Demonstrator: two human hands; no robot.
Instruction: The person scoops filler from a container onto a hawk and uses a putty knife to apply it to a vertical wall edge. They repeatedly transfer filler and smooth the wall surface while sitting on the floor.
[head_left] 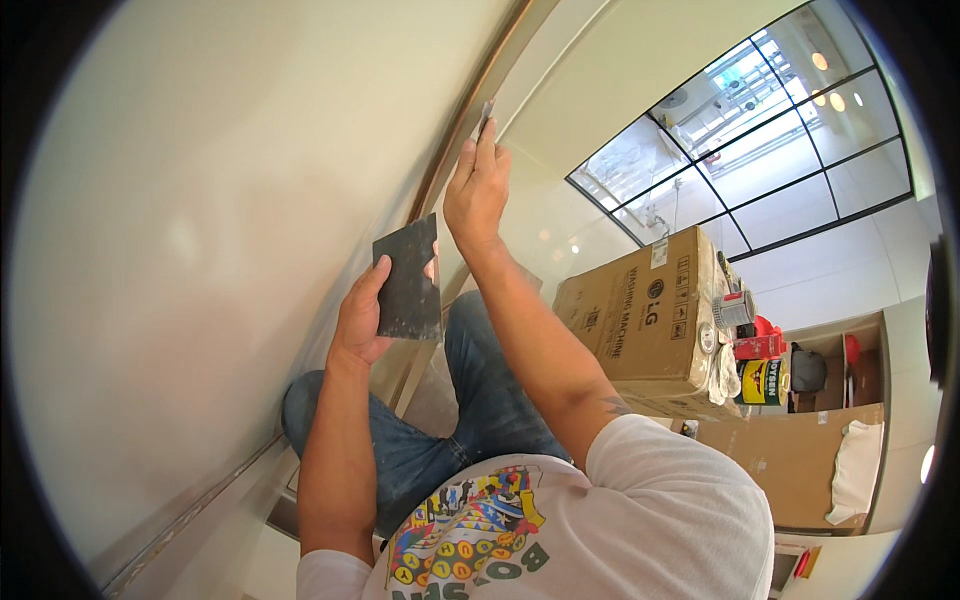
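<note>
My left hand [360,318] grips a flat, dark rectangular putty board [405,290], its thumb on the face and its other fingers hidden behind. A pinkish patch shows at the board's right edge, and light specks dot its lower part. Farther up, my right hand [478,195] is closed around a small putty knife [487,112]. Its handle is mostly hidden by my fingers. The grey blade is at the pale trim beside a brown wooden edge strip [440,178]; I cannot tell whether it touches.
A broad cream panel [200,240] rises close on my left. To the right stands a large cardboard box [635,320] with paint cans [763,382] and a red container [760,345] on it. Behind is a black-framed glass window [740,150]. My bent knees [500,370] lie below my hands.
</note>
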